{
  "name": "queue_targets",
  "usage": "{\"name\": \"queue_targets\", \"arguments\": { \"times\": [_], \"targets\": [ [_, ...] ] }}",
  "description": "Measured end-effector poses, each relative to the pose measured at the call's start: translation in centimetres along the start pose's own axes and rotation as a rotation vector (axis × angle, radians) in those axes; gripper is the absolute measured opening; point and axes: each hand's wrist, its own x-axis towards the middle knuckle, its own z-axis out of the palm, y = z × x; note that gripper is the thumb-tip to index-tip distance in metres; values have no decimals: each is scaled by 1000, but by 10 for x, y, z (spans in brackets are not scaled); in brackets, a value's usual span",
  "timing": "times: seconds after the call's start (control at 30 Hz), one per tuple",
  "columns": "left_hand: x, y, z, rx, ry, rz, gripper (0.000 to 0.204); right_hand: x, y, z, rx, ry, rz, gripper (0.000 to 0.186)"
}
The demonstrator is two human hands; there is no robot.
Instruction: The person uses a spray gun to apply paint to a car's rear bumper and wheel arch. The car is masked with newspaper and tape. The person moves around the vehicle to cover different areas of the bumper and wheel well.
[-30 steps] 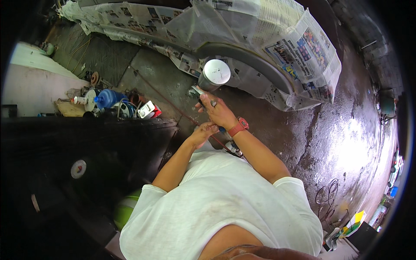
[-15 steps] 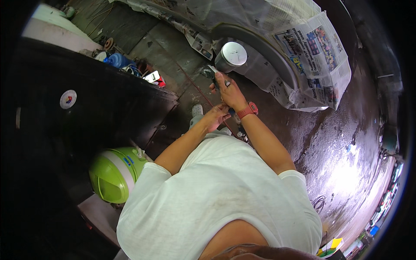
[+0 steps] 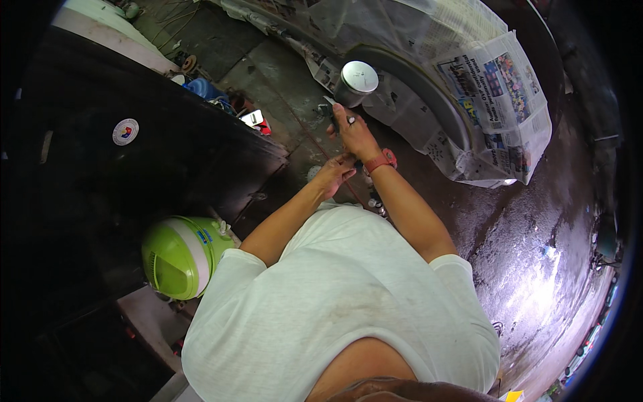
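Observation:
My right hand (image 3: 357,139) is wrapped round the handle of a spray gun (image 3: 335,119) that has a large silver cup (image 3: 359,78) on top. My left hand (image 3: 335,174) is closed just below it, at the lower end of the gun's handle by the red hose (image 3: 353,193); exactly what its fingers grip is hidden. Ahead of the gun is a grey curved arch panel (image 3: 429,87), edged with masking of newspaper (image 3: 502,94) and translucent sheet.
A black panel (image 3: 80,187) stands at my left, with a green rounded machine or container (image 3: 181,254) beside it. Behind it lie a blue jug (image 3: 201,88), small items and cords on the dark floor (image 3: 248,67). Wet, glossy floor (image 3: 516,268) spreads to my right.
The view has shifted, bringing the green object into sight at left. My hands and the gun sit higher in the picture than a second ago, still held together in much the same grip.

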Motion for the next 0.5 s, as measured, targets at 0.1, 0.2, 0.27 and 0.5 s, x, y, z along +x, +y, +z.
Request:
{"name": "queue_targets", "arguments": {
  "times": [0.1,0.2,0.27,0.5],
  "targets": [
    [-22,38,9,229,129,2,33,13,16,-1,-6,-6,-26,75],
    [-67,106,-8,452,312,254,34,9,10,6,60,8,25,72],
    [-112,195,22,691,444,576,26,15,21,-2,15,15,10,71],
    [-293,368,165,1370,8,1855,18,21,50,-2,-45,67,-95,65]
  ]
}}
